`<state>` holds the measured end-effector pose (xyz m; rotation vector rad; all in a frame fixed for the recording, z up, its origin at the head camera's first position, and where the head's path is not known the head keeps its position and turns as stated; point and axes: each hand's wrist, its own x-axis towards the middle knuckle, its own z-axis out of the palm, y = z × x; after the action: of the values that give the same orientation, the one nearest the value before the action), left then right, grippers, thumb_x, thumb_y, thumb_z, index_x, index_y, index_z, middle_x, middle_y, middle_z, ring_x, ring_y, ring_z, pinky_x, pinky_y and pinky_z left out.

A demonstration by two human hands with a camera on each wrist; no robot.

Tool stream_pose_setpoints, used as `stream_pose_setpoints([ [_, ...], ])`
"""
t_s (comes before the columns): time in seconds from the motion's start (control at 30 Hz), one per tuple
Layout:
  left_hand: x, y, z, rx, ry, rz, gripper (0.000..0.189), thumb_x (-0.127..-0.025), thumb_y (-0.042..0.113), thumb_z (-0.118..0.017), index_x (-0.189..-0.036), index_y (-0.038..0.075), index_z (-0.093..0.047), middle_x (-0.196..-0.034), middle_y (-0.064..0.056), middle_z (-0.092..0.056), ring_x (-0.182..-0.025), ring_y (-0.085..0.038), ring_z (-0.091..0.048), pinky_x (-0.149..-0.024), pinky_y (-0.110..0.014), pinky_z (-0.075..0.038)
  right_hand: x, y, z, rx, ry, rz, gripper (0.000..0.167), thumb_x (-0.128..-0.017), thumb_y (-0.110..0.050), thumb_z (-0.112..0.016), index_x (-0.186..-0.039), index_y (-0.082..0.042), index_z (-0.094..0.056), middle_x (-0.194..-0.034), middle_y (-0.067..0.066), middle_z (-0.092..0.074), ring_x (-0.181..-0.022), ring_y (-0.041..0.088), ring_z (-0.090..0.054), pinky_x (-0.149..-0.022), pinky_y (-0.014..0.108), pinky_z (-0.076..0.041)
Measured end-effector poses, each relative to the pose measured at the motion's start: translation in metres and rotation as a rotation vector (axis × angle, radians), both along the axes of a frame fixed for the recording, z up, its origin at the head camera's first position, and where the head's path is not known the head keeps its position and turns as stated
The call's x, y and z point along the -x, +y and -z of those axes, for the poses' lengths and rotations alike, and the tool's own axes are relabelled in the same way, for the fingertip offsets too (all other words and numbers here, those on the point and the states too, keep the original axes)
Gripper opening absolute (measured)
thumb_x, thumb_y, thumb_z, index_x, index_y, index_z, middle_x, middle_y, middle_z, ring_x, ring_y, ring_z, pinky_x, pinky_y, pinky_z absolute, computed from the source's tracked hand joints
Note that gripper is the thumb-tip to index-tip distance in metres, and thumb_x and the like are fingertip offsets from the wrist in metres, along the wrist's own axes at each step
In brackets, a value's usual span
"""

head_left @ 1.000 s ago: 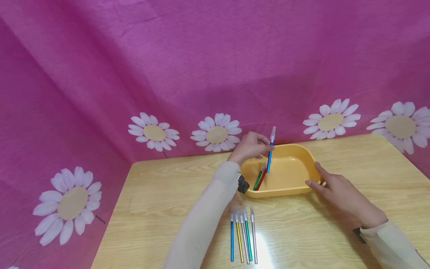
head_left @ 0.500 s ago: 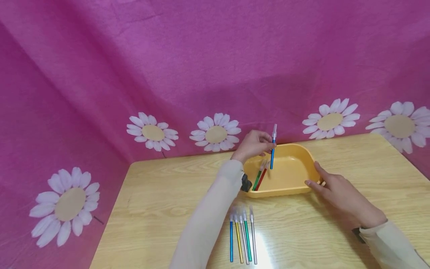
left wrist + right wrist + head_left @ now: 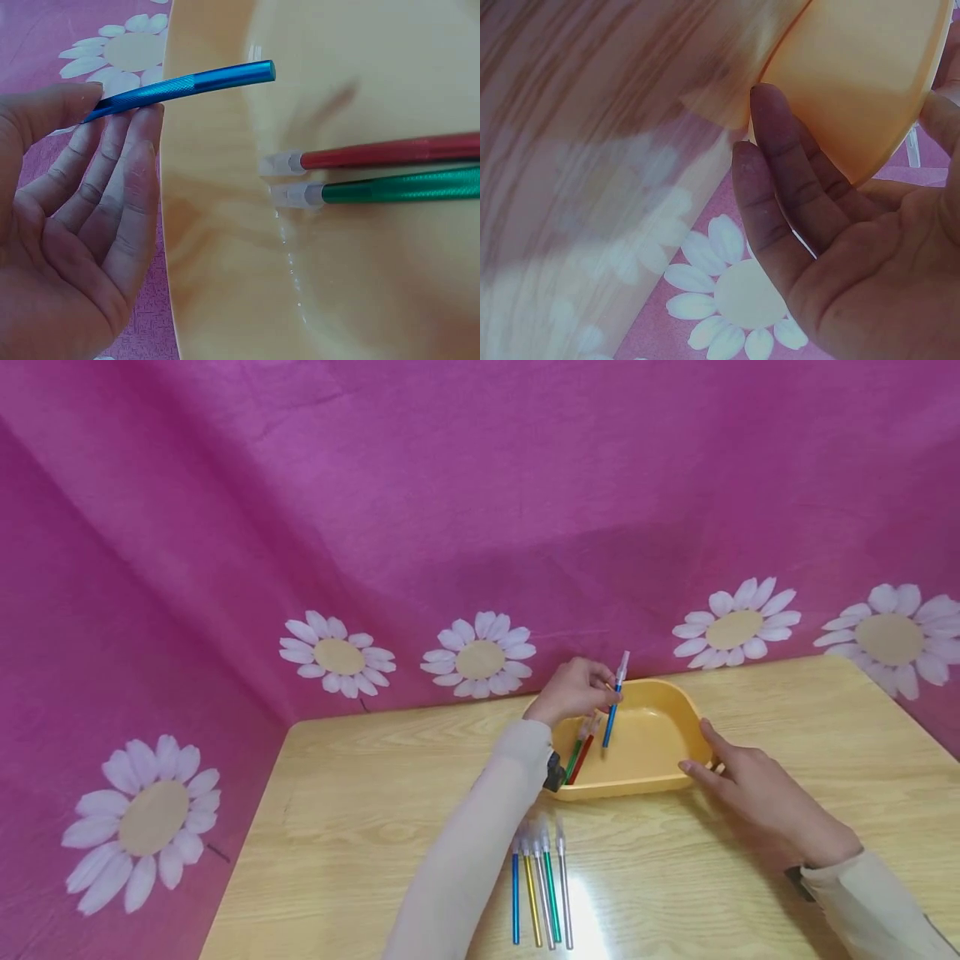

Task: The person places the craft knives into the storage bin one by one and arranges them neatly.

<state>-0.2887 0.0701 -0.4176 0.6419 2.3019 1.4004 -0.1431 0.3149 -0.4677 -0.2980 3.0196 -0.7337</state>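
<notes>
My left hand (image 3: 573,689) is over the left part of a yellow plastic tray (image 3: 637,791). Between its thumb and fingertips it pinches a blue craft knife (image 3: 611,718), clear-capped end up and tilted, its lower end above the tray floor. In the left wrist view, the knurled blue handle shows, while the cap is hidden. A red craft knife (image 3: 390,151) and a green craft knife (image 3: 405,185) lie side by side in the tray's left end, both with clear caps. My right hand (image 3: 772,797) grips the tray's right end, with fingers against its outer wall in the right wrist view.
In front of the tray, several capped craft knives lie in a row on the wooden table (image 3: 360,827), among them a blue one (image 3: 515,897), a gold one (image 3: 533,902) and a green one (image 3: 552,893). A pink flowered cloth (image 3: 480,510) hangs behind the table.
The left hand has shifted slightly right with the blue craft knife, rising a little and then coming down. The right hand stays on the tray's right end.
</notes>
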Motion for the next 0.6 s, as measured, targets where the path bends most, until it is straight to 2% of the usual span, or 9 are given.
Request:
stream_pose_setpoints([
  [0.07,0.0005,0.0000,0.0005,0.012,0.003,-0.006,0.008,-0.093,0.008,-0.076,-0.097,0.003,-0.070,-0.093,-0.013,-0.078,-0.094,-0.039,-0.078,-0.083,-0.051,-0.063,0.0005,-0.0007,-0.0001,-0.003,0.002,0.002,0.085,-0.106,-0.046,-0.057,-0.160,0.010,-0.022,-0.088,0.005,-0.062,-0.080,0.017,-0.054,-0.070,0.031,-0.046],
  [0.2,0.0003,0.0000,0.0005,0.078,0.018,-0.005,0.010,-0.092,0.010,-0.077,-0.098,0.003,-0.072,-0.088,-0.013,-0.079,-0.090,-0.037,-0.079,-0.077,-0.041,-0.063,0.0013,-0.0009,0.0001,-0.006,0.003,0.006,0.084,-0.106,-0.045,-0.057,-0.160,0.009,-0.021,-0.087,0.005,-0.061,-0.079,0.017,-0.053,-0.069,0.031,-0.045],
  [0.27,-0.0007,-0.0003,0.0004,0.108,0.008,-0.011,0.010,-0.092,0.010,-0.077,-0.098,0.004,-0.072,-0.085,-0.014,-0.079,-0.088,-0.038,-0.079,-0.076,-0.041,-0.063,0.0013,-0.0012,0.0000,-0.004,0.000,0.004,0.084,-0.106,-0.044,-0.057,-0.160,0.009,-0.021,-0.087,0.005,-0.061,-0.079,0.017,-0.053,-0.069,0.032,-0.045],
  [0.43,-0.0038,-0.0010,0.0008,0.150,-0.095,-0.011,0.012,-0.092,0.007,-0.076,-0.099,0.000,-0.070,-0.088,-0.023,-0.078,-0.090,-0.044,-0.077,-0.085,-0.057,-0.061,0.0010,-0.0014,-0.0001,-0.009,0.014,0.001,0.083,-0.106,-0.042,-0.058,-0.160,0.010,-0.022,-0.088,0.005,-0.063,-0.080,0.018,-0.055,-0.071,0.034,-0.047],
  [0.5,-0.0043,-0.0019,0.0014,0.188,-0.122,0.000,0.010,-0.092,0.006,-0.075,-0.096,-0.001,-0.070,-0.088,-0.023,-0.078,-0.085,-0.041,-0.077,-0.088,-0.057,-0.061,0.0012,-0.0015,0.0003,-0.011,0.014,-0.001,0.083,-0.106,-0.042,-0.058,-0.160,0.010,-0.022,-0.089,0.005,-0.064,-0.080,0.018,-0.055,-0.071,0.034,-0.047],
  [0.6,-0.0045,-0.0042,0.0029,0.239,-0.143,0.016,0.006,-0.091,0.004,-0.074,-0.088,0.001,-0.070,-0.077,-0.017,-0.074,-0.069,-0.026,-0.071,-0.090,-0.052,-0.062,0.0015,-0.0019,0.0008,-0.011,0.006,0.001,0.083,-0.106,-0.043,-0.058,-0.160,0.010,-0.022,-0.088,0.005,-0.063,-0.079,0.017,-0.054,-0.070,0.033,-0.046],
])
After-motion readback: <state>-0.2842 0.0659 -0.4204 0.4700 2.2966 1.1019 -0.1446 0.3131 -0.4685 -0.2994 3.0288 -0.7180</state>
